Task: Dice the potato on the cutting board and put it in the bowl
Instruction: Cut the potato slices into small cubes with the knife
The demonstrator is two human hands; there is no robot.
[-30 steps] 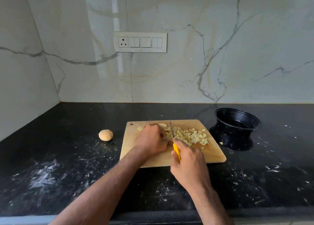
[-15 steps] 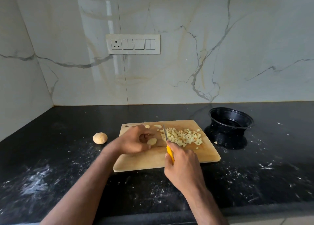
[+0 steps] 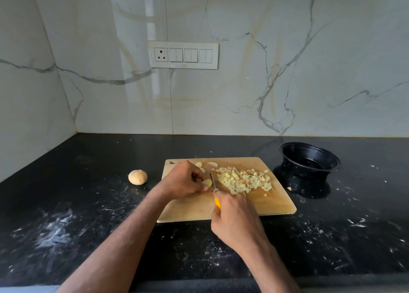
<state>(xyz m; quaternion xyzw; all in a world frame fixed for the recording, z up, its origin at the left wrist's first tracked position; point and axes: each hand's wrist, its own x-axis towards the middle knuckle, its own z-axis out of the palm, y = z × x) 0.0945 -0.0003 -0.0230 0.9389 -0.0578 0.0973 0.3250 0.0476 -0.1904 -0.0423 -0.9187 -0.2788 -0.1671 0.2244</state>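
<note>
Pinching a pale, flat potato slice (image 3: pixel 207 182) against the rectangular wooden cutting board (image 3: pixel 254 206), my left hand (image 3: pixel 184 182) has its fingers (image 3: pixel 200 175) curled over the piece, tips just beside the blade. My right hand (image 3: pixel 236 220) is wrapped tight round the yellow handle of the small kitchen knife (image 3: pixel 213 180), whose thin steel blade stands right against the slice.

The risk, as I judge it, is the blade slipping off the small wet slice toward my left fingertips, since they sit so close to it; the slice could also skid out from under them.

To the right of the blade lies one heap of pale diced potato cubes (image 3: pixel 243 179), too many to count. Two more uncut slices (image 3: pixel 212 164) rest near the board's far edge. One round black plastic bowl (image 3: pixel 309 160) stands on the dark speckled surface (image 3: pixel 88 204) to the right, apart from the board, with no dice visible in it. One whole brown potato (image 3: pixel 137 177) sits to the left of the board.
</note>
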